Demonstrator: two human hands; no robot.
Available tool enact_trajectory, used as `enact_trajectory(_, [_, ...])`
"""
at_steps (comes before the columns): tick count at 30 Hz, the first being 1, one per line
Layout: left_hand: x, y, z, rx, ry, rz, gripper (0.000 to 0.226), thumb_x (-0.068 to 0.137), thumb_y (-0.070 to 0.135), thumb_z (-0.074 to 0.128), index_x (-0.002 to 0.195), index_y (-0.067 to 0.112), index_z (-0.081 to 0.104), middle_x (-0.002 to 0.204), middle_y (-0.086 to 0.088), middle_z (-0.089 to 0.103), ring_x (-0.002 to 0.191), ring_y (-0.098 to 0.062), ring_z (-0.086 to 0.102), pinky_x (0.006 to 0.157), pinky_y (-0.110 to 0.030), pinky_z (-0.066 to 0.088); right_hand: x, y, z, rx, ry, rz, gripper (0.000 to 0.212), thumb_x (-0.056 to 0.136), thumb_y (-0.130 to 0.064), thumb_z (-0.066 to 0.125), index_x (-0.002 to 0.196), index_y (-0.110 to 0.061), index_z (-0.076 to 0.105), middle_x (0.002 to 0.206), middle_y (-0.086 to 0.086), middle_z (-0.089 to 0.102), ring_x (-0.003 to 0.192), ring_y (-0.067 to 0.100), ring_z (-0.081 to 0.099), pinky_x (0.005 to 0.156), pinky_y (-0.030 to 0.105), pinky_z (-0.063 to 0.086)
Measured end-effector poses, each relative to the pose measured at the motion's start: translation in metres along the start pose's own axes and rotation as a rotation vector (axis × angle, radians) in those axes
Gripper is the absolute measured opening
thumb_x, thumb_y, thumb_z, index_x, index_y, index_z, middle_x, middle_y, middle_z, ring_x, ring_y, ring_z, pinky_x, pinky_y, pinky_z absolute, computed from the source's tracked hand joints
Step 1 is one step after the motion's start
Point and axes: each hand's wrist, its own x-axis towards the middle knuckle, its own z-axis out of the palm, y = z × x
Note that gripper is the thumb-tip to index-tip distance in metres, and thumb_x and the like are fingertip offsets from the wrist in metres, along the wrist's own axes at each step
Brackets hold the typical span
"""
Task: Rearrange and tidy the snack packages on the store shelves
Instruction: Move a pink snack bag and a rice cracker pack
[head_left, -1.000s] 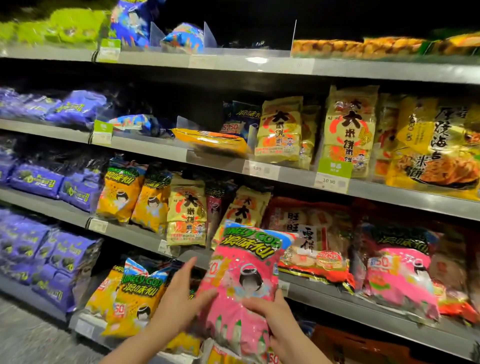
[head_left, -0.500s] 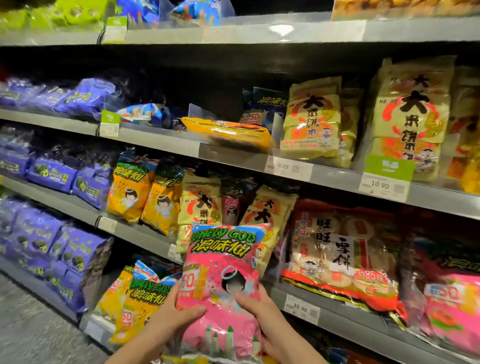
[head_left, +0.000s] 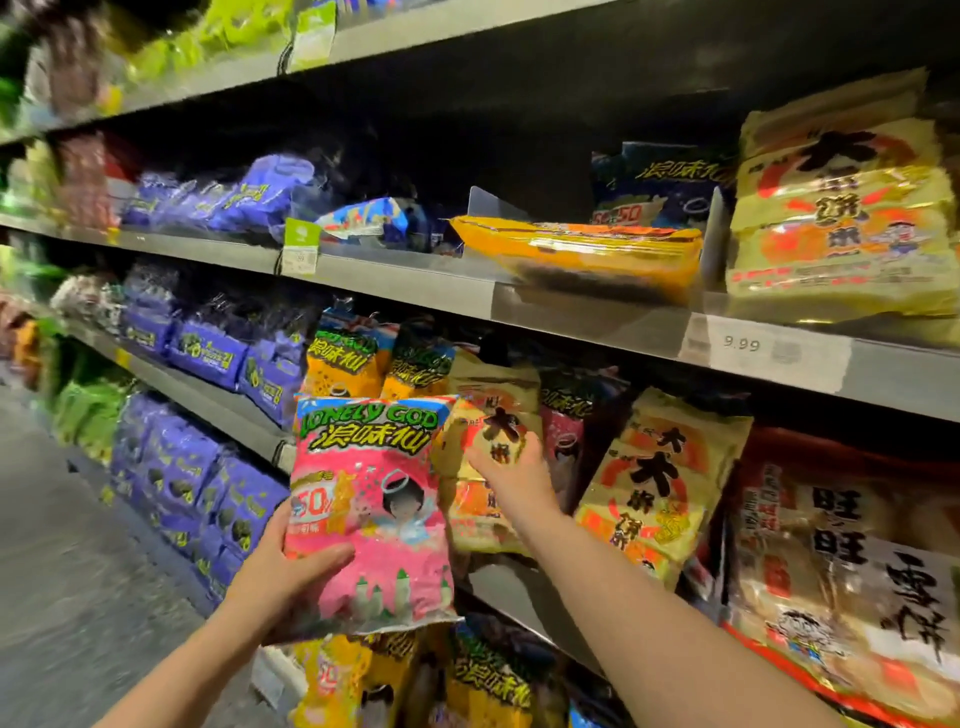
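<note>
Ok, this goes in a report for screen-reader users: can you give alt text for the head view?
The left hand holds a pink snack bag while the right hand reaches to a beige rice-cracker pack on the shelf, amid purple, yellow and beige packages.

A pink snack bag (head_left: 370, 512) printed "LONELY GOD" in green stands upright in front of the middle shelf (head_left: 519, 587), clear of it. Just to its right a beige rice-cracker pack (head_left: 485, 410) with a big black character leans on that shelf, beside orange bags (head_left: 345, 364) of the same brand.
</note>
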Motion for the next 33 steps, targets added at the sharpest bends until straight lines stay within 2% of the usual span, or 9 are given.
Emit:
enact_trajectory(3, [0.020, -0.007, 0.001, 0.035, 0.004, 0.003, 0.097, 0.026, 0.052, 0.084, 0.115, 0.031, 0.051, 0.092, 0.001, 0.072, 0.083, -0.019, 0.067, 0.078, -0.033, 0.051, 0.028, -0.004, 0.015, -0.102, 0.100, 0.098, 0.089, 0.077, -0.048, 0.069, 0.140, -0.006, 0.023, 0.145, 0.016, 0.033, 0.132, 0.033, 0.036, 0.102, 0.041, 0.036])
enact_trajectory(7, [0.031, -0.016, 0.005, 0.089, -0.010, 0.022, 0.113, 0.023, 0.057, 0.083, 0.126, 0.026, 0.048, 0.101, -0.001, 0.071, 0.090, -0.019, 0.067, 0.087, -0.036, 0.049, 0.044, 0.015, 0.023, -0.156, 0.152, 0.264, 0.096, 0.071, -0.051, 0.075, 0.137, -0.001, 0.027, 0.142, 0.020, 0.035, 0.130, 0.036, 0.037, 0.104, 0.042, 0.035])
enact_trajectory(11, [0.035, -0.018, 0.006, 0.120, 0.000, 0.034, 0.103, 0.029, 0.054, 0.078, 0.124, 0.027, 0.048, 0.102, -0.002, 0.071, 0.095, -0.022, 0.067, 0.086, -0.034, 0.048, 0.039, 0.033, 0.026, -0.137, 0.181, 0.323, 0.097, 0.066, -0.048, 0.079, 0.134, -0.002, 0.028, 0.142, 0.019, 0.039, 0.126, 0.036, 0.044, 0.099, 0.043, 0.040])
enact_trajectory(16, [0.033, -0.020, 0.005, 0.173, 0.060, 0.027, 0.109, 0.029, 0.058, 0.073, 0.129, 0.026, 0.044, 0.102, 0.000, 0.069, 0.094, -0.021, 0.065, 0.084, -0.036, 0.046, 0.033, 0.024, 0.023, -0.118, 0.272, 0.299, 0.084, 0.068, -0.050, 0.077, 0.126, -0.002, 0.041, 0.133, 0.016, 0.049, 0.117, 0.035, 0.052, 0.081, 0.038, 0.043])
enact_trajectory(20, [0.024, -0.011, 0.002, 0.174, 0.091, 0.014, 0.105, 0.031, 0.062, 0.072, 0.126, 0.028, 0.046, 0.104, 0.003, 0.069, 0.095, -0.020, 0.064, 0.086, -0.038, 0.047, 0.017, 0.006, 0.023, -0.134, 0.296, 0.199, 0.052, 0.087, -0.041, 0.061, 0.122, -0.009, 0.042, 0.125, 0.011, 0.056, 0.111, 0.034, 0.055, 0.074, 0.033, 0.037])
enact_trajectory(23, [0.014, 0.001, 0.002, 0.121, 0.062, 0.011, 0.099, 0.032, 0.059, 0.076, 0.121, 0.025, 0.050, 0.103, 0.000, 0.070, 0.093, -0.020, 0.065, 0.089, -0.041, 0.048, 0.002, -0.006, 0.014, -0.185, 0.348, 0.104, 0.030, 0.095, -0.038, 0.047, 0.108, -0.011, 0.043, 0.117, 0.009, 0.057, 0.103, 0.032, 0.055, 0.072, 0.032, 0.037])
enact_trajectory(26, [0.008, 0.011, 0.001, 0.107, 0.036, 0.004, 0.107, 0.027, 0.065, 0.080, 0.120, 0.025, 0.048, 0.104, 0.000, 0.069, 0.093, -0.020, 0.065, 0.090, -0.044, 0.049, -0.010, -0.014, -0.009, -0.168, 0.402, 0.050, 0.030, 0.098, -0.037, 0.040, 0.113, -0.012, 0.045, 0.114, 0.007, 0.057, 0.100, 0.031, 0.056, 0.074, 0.035, 0.041])
enact_trajectory(30, [0.002, 0.029, 0.017, 0.067, 0.005, -0.018, 0.110, 0.027, 0.058, 0.083, 0.124, 0.020, 0.043, 0.104, -0.005, 0.068, 0.088, -0.018, 0.064, 0.079, -0.032, 0.049, -0.024, -0.013, -0.056, -0.103, 0.476, 0.025, 0.027, 0.097, -0.037, 0.040, 0.105, -0.012, 0.044, 0.102, 0.004, 0.055, 0.086, 0.025, 0.052, 0.070, 0.037, 0.042])
enact_trajectory(33, [0.006, 0.041, 0.039, 0.051, -0.060, -0.009, 0.110, 0.024, 0.054, 0.087, 0.119, 0.017, 0.047, 0.097, -0.004, 0.069, 0.084, -0.016, 0.065, 0.077, -0.030, 0.050, -0.033, -0.004, -0.096, -0.060, 0.514, 0.026, 0.031, 0.096, -0.037, 0.042, 0.107, -0.008, 0.047, 0.103, 0.008, 0.057, 0.091, 0.031, 0.055, 0.074, 0.038, 0.043])
